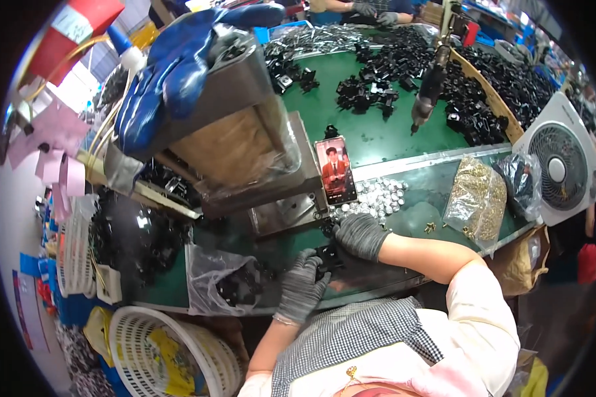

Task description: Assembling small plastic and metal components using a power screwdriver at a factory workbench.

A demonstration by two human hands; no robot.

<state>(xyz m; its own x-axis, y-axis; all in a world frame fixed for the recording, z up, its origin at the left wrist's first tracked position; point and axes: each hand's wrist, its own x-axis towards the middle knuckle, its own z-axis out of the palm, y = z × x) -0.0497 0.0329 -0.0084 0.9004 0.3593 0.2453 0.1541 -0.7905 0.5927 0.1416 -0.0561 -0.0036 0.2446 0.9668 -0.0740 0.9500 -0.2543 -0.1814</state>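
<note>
My left hand, in a grey knit glove, is closed on a small black part at the near side of the green bench. Ahead and to the right, my right hand, gloved alike, has its fingers curled together and bent down beside another small black piece. What its fingertips hold, if anything, is hidden. Just beyond that hand lies a pile of silver round parts. A phone showing a person in a red jacket leans against the metal press.
Black parts are heaped at the back. A driver tool hangs over the bench. On the right are a bag of brass pieces and a fan. A plastic bag and white basket are near left. Another person works opposite.
</note>
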